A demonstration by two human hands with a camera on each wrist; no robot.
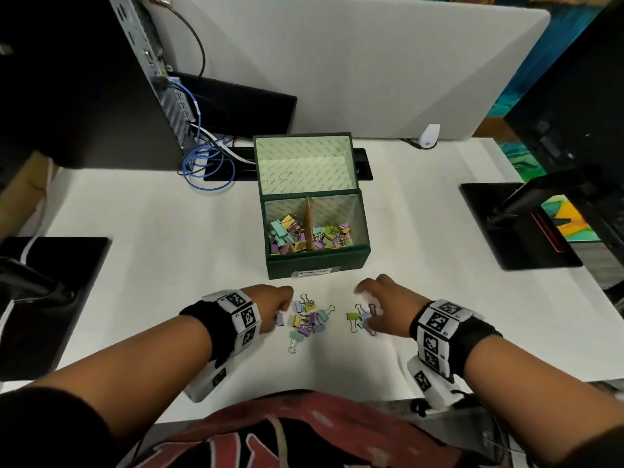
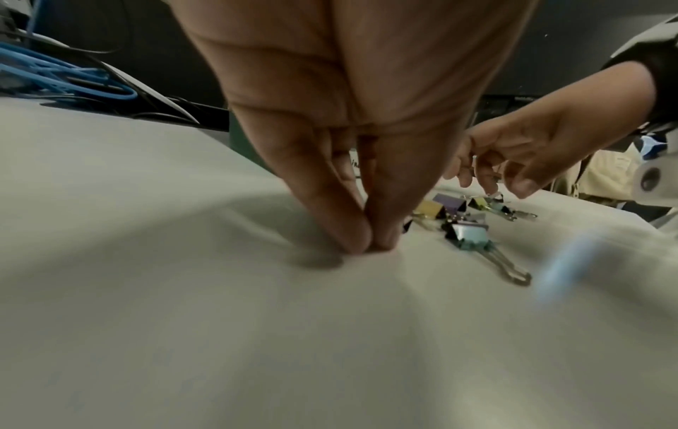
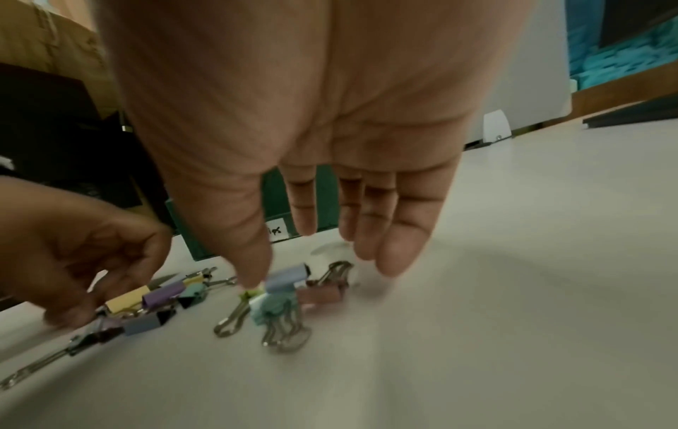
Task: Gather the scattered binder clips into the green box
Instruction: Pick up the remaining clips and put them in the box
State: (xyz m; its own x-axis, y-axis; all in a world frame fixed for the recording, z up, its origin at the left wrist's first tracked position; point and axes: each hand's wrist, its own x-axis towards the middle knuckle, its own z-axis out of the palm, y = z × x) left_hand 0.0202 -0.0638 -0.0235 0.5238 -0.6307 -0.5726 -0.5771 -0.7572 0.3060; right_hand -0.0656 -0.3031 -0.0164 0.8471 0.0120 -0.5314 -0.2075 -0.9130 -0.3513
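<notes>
Both hands low in front of the green box (image 1: pixel 317 261)

The left hand (image 1: pixel 275 305) points down, fingertips (image 2: pixel 352 241) pressed together against the table beside the clips. The right hand (image 1: pixel 381 305) hovers, fingers (image 3: pixel 400 241) spread and straight, thumb down toward the clips.

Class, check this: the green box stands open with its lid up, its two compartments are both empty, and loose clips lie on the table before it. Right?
Not quite. In the head view the green box is open, but both compartments already hold clips. The loose clips do lie on the table before it.
</notes>
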